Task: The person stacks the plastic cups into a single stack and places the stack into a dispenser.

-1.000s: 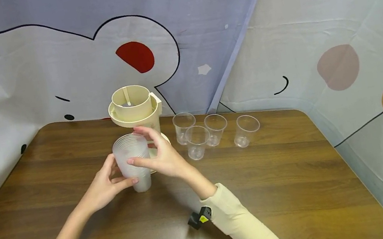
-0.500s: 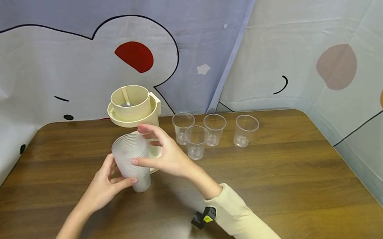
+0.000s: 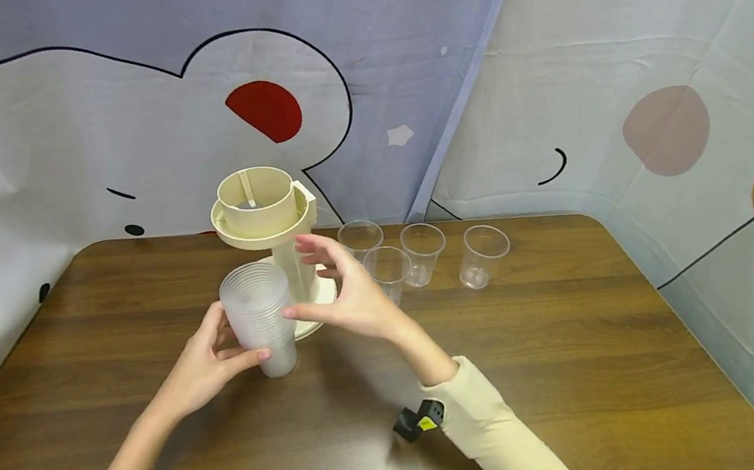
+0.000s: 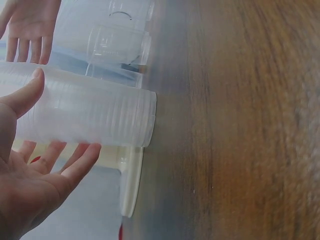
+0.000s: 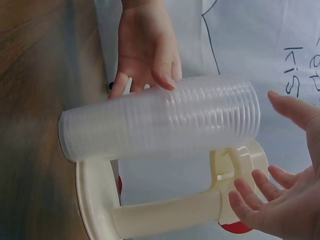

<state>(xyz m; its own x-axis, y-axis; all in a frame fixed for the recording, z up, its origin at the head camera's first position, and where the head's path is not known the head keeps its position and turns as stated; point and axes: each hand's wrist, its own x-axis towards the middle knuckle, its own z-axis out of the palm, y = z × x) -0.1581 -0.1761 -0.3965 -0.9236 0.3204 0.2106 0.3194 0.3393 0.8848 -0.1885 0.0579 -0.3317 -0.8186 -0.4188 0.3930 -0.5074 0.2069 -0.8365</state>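
A tall stack of nested clear plastic cups (image 3: pixel 259 317) stands upright at the table's middle left, its base at the tabletop in the left wrist view. My left hand (image 3: pixel 199 371) holds the stack from the left, thumb on the near side and fingers behind. Just to the right, my right hand (image 3: pixel 356 301) is spread with nothing in it, fingers apart from the stack in the right wrist view (image 5: pixel 280 197). Behind the cups rises a cream cup dispenser (image 3: pixel 262 219) with a ring-shaped top on a column and a round base.
Several single clear cups stand upright at the back right of the dispenser; the rightmost cup (image 3: pixel 483 254) sits a little apart. My right hand partly hides the nearest ones. A printed curtain (image 3: pixel 443 91) hangs right behind the wooden table (image 3: pixel 557 371).
My right hand has let go of the cup stack and drawn away to the right, its fingers spreading. My left hand and the stack have stayed in place.
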